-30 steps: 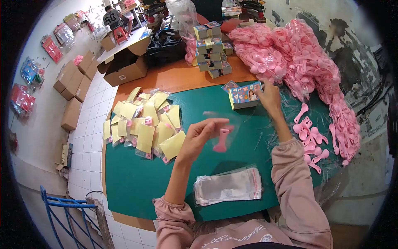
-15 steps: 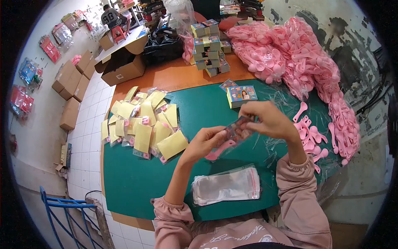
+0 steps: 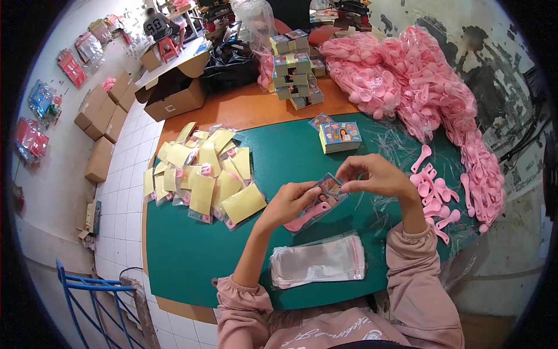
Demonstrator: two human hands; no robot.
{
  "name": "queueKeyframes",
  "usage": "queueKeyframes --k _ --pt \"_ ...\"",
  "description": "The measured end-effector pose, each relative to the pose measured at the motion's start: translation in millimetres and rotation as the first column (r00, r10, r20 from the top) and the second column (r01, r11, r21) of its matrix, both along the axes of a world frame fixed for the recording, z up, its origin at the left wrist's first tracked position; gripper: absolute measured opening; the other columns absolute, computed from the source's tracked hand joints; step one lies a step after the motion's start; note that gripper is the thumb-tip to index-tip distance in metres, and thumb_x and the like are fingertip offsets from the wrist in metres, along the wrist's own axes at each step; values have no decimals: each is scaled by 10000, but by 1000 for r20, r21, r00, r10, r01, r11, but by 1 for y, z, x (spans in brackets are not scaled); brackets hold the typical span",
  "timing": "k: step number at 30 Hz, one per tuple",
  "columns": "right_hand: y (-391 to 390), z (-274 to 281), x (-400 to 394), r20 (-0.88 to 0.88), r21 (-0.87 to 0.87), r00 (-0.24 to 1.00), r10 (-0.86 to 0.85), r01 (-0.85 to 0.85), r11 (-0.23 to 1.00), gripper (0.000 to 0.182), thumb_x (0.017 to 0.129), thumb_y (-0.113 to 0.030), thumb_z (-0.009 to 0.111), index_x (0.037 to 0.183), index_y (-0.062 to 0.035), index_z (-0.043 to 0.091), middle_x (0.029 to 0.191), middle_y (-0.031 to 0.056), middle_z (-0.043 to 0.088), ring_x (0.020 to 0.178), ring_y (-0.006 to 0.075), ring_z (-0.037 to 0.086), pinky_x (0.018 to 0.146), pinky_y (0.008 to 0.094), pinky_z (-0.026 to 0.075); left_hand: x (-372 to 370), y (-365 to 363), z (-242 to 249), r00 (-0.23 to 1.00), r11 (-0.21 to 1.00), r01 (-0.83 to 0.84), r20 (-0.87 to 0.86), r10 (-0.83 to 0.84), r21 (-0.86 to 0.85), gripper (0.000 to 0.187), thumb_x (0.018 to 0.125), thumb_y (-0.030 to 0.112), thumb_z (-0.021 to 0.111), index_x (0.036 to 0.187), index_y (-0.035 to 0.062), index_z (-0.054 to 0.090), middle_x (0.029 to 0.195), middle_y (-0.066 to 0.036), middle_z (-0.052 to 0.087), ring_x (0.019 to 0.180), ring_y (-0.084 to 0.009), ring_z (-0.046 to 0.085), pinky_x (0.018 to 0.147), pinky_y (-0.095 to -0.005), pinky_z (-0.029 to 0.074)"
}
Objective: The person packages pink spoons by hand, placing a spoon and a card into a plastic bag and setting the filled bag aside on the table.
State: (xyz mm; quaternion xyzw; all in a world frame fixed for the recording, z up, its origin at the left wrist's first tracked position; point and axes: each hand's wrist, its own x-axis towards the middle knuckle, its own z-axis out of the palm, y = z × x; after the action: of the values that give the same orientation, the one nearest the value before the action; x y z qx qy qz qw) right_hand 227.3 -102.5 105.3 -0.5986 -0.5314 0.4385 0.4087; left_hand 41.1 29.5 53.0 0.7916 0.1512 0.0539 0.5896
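Observation:
My left hand [image 3: 289, 202] is closed on a clear plastic bag [image 3: 332, 205] above the green table, thumb on top. Inside the bag lie a pink spoon [image 3: 307, 217] and a printed card [image 3: 330, 187]. My right hand [image 3: 376, 174] pinches the bag's upper right end between thumb and fingertips. Below the hands, a stack of clear empty bags [image 3: 314, 262] rests on the table. Just beyond them stands a stack of printed cards [image 3: 340, 136], with loose cards [image 3: 320, 120] behind it.
Filled bags with yellow card backs [image 3: 200, 195] are heaped at left. Loose pink spoons [image 3: 430, 189] lie at right beside big bags of spoons [image 3: 401, 75]. Behind are banded card stacks [image 3: 292, 70] and an open carton [image 3: 173, 102]. Another person [image 3: 156, 26] sits far back.
The bag has turned flatter, so the card inside shows more clearly. My right hand has lowered slightly and its fingers have shifted to the bag's end.

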Motion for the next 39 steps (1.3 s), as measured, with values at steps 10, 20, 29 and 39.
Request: queueKeyframes --k 10,20,29,39 --pt "0 7 -18 348 150 922 -170 124 981 188 727 -76 652 880 5 579 697 71 610 642 131 582 595 260 462 -2 3 -2 997 997 -73 15 74 -37 309 898 260 480 931 -27 592 644 -36 544 599 -77 423 543 -265 402" --pt "-8 16 10 -214 114 977 -16 41 993 150 790 -97 608 902 -3 574 763 28 592 712 128 575 639 256 468 -5 7 1 994 981 -93 42 102 -169 325 909 259 463 943 -30 607 684 -18 567 624 -70 443 570 -251 414" --pt "12 -8 -14 341 -52 922 182 -175 983 232 733 -142 667 911 -13 593 705 25 574 650 67 533 570 232 428 1 -7 4 999 997 31 9 -32 71 472 876 250 514 1288 59 383 753 -127 620 639 -151 560 601 -293 447" --pt "6 -20 -1 -36 -63 999 -16 14 998 204 691 -128 701 818 8 619 682 -5 580 684 86 534 583 235 427 -24 11 3 998 998 59 34 -59 -9 554 818 172 615 1287 35 356 915 -139 629 783 -161 606 726 -280 474"
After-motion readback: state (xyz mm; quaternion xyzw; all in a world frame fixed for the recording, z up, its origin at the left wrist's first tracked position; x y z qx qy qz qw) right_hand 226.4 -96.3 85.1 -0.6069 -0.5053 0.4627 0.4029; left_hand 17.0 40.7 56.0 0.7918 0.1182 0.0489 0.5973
